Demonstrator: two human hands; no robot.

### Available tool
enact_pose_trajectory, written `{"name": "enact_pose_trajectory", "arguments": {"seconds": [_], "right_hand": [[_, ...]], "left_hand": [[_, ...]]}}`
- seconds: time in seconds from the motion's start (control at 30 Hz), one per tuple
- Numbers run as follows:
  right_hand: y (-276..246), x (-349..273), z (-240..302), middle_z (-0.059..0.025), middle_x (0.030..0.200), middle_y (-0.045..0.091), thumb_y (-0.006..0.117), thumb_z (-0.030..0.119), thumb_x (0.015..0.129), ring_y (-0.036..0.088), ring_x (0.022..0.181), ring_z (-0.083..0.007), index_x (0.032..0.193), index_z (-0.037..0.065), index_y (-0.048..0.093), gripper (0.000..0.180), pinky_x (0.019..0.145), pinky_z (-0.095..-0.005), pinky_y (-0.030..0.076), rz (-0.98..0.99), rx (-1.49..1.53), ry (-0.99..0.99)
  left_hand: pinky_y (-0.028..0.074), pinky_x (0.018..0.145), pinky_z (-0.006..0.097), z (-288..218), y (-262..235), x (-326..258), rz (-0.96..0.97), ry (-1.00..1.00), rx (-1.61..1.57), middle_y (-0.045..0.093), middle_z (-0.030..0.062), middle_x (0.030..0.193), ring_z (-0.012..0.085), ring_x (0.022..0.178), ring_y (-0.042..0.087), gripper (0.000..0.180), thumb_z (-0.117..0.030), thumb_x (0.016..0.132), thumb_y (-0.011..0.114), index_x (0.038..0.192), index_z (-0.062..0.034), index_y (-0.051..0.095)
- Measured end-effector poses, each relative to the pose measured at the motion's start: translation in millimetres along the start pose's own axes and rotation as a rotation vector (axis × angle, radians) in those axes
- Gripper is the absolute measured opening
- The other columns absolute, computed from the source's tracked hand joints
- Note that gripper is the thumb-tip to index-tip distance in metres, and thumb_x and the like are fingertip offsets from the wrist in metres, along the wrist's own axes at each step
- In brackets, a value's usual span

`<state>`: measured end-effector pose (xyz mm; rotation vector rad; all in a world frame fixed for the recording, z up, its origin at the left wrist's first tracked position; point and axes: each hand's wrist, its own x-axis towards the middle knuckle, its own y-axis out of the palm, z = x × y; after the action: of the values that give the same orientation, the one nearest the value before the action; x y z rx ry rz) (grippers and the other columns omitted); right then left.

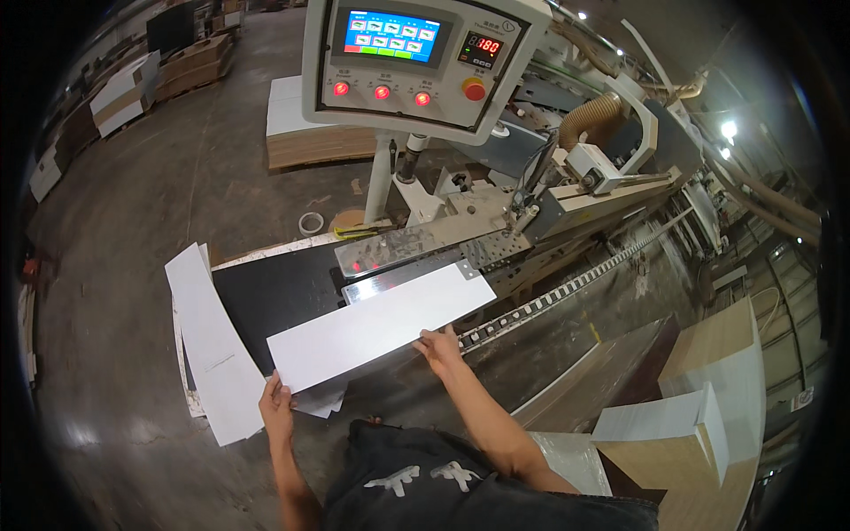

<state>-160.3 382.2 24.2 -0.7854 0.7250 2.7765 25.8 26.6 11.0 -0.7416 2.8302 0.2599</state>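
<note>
A long white board (381, 327) lies slantwise in front of me, its far right end at the infeed of a panel-processing machine (531, 221). My left hand (276, 403) grips the board's near left corner, thumb on top and the other fingers partly hidden below. Along the near long edge, toward the right end, my right hand (438, 347) holds the board with its fingertips on the rim. Beneath the board shows a black table surface (257, 292). Left of my left hand, several white strips (217, 354) lie stacked at an angle on the table's end.
Above the table stands a control panel (390, 115) with a lit screen, red lamps and a red stop button (474, 88). A roller track (575, 285) runs away to the right. White and brown panels (673, 434) stand at lower right. Stacked boards (319, 146) sit behind the panel.
</note>
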Motion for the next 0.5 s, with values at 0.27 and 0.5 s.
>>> {"name": "enact_pose_trajectory", "arguments": {"seconds": [0.27, 0.5], "right_hand": [[10, 30, 21, -0.0185, 0.115, 0.060, 0.060, 0.000, 0.102, 0.068, 0.092, -0.0240, 0.161, 0.025, -0.029, 0.109, 0.077, -0.0396, 0.064, -0.134, -0.223, -0.089], [15, 46, 35, -0.0158, 0.097, 0.062, 0.059, 0.003, 0.103, 0.069, 0.075, -0.0238, 0.158, 0.023, -0.034, 0.109, 0.073, -0.0412, 0.065, -0.116, -0.202, -0.091]], "left_hand": [[0.057, 0.078, 0.027, 5, 48, 32, 0.030, 0.144, 0.198, 0.070, 0.0132, 0.111, 0.0170, 0.095, 0.069, 0.067, -0.003, 0.089, 0.078, 0.149, 0.0045, 0.049], [0.053, 0.079, 0.025, 4, 70, 54, -0.090, 0.159, 0.310, 0.071, 0.0101, 0.103, 0.0123, 0.088, 0.064, 0.048, 0.000, 0.090, 0.077, 0.134, 0.0073, 0.060]]}}
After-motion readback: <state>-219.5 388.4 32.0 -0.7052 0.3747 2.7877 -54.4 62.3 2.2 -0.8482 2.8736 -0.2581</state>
